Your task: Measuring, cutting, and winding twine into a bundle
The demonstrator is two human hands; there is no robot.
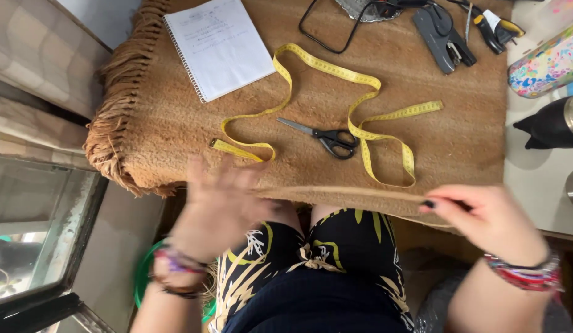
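the brown woven cloth (422, 142) lies spread across the table in front of you, its fringed edge (117, 105) bunched at your left and its near edge folded along the table's front, just above your lap. your right hand (483, 216) pinches that near edge between thumb and fingertips, fingers drawn close together, the rest of the hand curled. your left hand (215, 206) is blurred with motion; its fingers look spread wide over the near edge of the cloth, and you cannot tell whether it touches the cloth or grips anything.

on the cloth, between your hands and a little farther from you, a yellow tape measure (360, 92) winds in loose loops, one end lying just beyond your left fingertips. black-handled scissors (326, 137) lie shut inside its curves, touching or nearly touching the tape by the handles. farther off on the left sits a spiral notebook (221, 46), open to a written page. at the far edge lie a black cord (326, 34), a dark hole punch (443, 37) and yellow-handled pliers (499, 28). off the cloth to your right stand a flowered tumbler (545, 65) and a black bottle (554, 123), both on their sides in this view.
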